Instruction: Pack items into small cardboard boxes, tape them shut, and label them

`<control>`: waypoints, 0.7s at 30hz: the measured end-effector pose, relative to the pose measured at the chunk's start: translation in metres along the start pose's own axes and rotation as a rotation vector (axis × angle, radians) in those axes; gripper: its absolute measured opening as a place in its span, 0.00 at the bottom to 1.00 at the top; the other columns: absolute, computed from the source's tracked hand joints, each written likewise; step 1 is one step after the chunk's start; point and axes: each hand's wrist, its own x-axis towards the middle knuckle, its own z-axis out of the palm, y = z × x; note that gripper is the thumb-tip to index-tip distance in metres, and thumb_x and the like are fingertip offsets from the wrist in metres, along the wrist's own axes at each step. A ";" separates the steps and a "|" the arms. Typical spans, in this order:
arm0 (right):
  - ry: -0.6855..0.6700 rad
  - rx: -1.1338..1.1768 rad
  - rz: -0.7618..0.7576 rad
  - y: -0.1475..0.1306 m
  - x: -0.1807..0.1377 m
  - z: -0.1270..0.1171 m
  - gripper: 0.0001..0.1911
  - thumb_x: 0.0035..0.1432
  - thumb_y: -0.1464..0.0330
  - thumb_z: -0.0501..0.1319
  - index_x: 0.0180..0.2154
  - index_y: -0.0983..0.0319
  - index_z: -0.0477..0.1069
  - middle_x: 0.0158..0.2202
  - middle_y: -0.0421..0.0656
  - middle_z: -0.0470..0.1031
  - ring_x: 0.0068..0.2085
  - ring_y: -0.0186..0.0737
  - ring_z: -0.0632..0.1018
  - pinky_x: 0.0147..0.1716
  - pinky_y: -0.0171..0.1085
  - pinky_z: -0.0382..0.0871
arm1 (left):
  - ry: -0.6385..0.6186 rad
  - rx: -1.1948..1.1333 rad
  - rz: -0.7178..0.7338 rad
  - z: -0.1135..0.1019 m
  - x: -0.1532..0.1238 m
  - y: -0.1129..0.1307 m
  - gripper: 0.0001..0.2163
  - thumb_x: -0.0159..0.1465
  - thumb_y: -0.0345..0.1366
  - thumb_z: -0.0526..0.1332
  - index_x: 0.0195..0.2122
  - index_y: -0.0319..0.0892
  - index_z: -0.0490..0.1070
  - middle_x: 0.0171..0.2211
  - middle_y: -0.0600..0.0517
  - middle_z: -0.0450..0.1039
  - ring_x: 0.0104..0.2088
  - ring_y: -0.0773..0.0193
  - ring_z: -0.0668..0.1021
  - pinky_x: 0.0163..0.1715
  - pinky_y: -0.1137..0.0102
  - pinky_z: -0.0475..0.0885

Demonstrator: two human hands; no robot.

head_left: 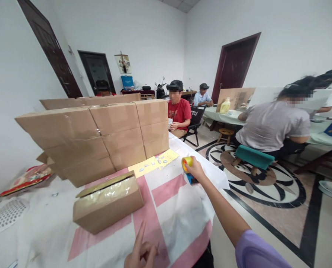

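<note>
Tape dispenser (188, 168) sits clasped in the right hand (195, 169) at frame centre, left hand (140, 253) empty, pointing toward the box (107, 203).

The person is wearing a short lilac sleeve (259, 251) on the right arm; both hands and forearms are showing bare.

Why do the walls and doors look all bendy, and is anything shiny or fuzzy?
Head view: the wide lens bends the door and walls near the edges; the room light is even and soft, with faint shadows; tape on the near box shows glare; the right hand on the tape dispenser looks sharp, while the left hand at the bottom edge is slightly soft.
</note>
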 end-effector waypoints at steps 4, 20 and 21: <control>0.151 -0.053 0.003 -0.025 -0.013 -0.008 0.39 0.55 0.58 0.70 0.63 0.66 0.62 0.63 0.62 0.65 0.63 0.64 0.68 0.58 0.53 0.62 | -0.005 -0.094 -0.037 -0.026 0.006 0.017 0.40 0.63 0.59 0.61 0.69 0.39 0.61 0.22 0.56 0.76 0.26 0.63 0.78 0.33 0.71 0.74; -0.581 0.572 -0.999 -0.177 -0.164 -0.035 0.04 0.62 0.70 0.66 0.33 0.60 0.75 0.41 0.44 0.77 0.45 0.42 0.77 0.49 0.43 0.71 | 0.055 -0.157 0.010 -0.057 0.041 0.058 0.37 0.68 0.47 0.60 0.74 0.44 0.47 0.32 0.53 0.81 0.25 0.67 0.77 0.31 0.69 0.74; -0.549 0.563 -1.013 -0.177 -0.163 -0.035 0.05 0.63 0.71 0.65 0.33 0.60 0.74 0.41 0.44 0.76 0.46 0.43 0.77 0.49 0.43 0.70 | 0.057 -0.119 -0.008 -0.058 0.040 0.056 0.37 0.68 0.48 0.60 0.74 0.44 0.47 0.31 0.53 0.81 0.25 0.66 0.77 0.31 0.69 0.74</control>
